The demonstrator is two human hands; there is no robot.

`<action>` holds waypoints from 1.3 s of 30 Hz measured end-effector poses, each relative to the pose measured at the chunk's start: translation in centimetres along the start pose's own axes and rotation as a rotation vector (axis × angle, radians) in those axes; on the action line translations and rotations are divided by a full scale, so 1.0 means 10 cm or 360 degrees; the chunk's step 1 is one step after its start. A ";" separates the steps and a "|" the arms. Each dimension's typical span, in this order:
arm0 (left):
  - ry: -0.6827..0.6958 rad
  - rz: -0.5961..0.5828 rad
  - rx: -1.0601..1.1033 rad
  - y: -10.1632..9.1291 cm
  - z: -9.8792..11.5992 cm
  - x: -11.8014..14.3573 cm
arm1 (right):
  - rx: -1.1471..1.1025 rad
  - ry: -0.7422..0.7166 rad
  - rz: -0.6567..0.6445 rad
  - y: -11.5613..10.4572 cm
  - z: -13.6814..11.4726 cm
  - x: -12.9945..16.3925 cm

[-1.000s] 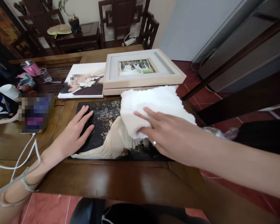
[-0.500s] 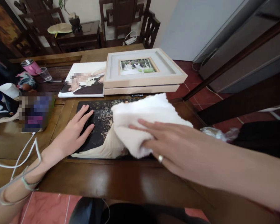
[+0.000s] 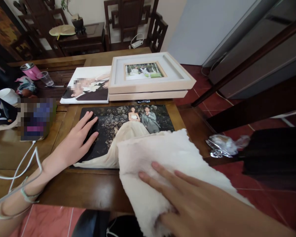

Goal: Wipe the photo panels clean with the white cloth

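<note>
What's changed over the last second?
The right hand has drawn the fluffy white cloth toward the wearer, over the near edge of the dark rectangular photo panel, uncovering two pictured figures. Nothing was let go. The left hand stays on the panel's left end; the stacked pale wooden picture frames haven't moved.

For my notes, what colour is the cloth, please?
The cloth is plain white, showing best in the head view.
</note>
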State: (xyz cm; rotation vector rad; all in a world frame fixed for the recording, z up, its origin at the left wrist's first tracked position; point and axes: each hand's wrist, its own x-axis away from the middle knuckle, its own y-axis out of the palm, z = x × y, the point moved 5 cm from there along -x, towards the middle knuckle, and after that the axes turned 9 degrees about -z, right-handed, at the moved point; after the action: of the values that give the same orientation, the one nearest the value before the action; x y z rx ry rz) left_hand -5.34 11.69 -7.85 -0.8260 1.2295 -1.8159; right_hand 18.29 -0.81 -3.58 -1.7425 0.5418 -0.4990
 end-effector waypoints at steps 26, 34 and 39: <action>-0.0072 0.0411 0.0343 -0.19 -0.08 0.05 | -0.0015 -0.0191 -0.0260 0.21 0.06 -0.70; -0.0113 0.0806 0.0855 -0.34 -0.12 0.13 | 0.0105 -0.0025 -0.0136 0.11 -0.05 -0.90; -0.0142 0.1049 0.0962 -0.47 -0.09 0.22 | 0.0339 0.0031 0.0087 0.03 -0.18 -1.06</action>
State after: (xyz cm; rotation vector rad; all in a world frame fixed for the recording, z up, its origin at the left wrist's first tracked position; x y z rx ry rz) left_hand -8.32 11.24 -3.48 -0.1249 0.7002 -1.4442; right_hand 8.68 4.06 -3.99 -1.5179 0.5289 -0.5161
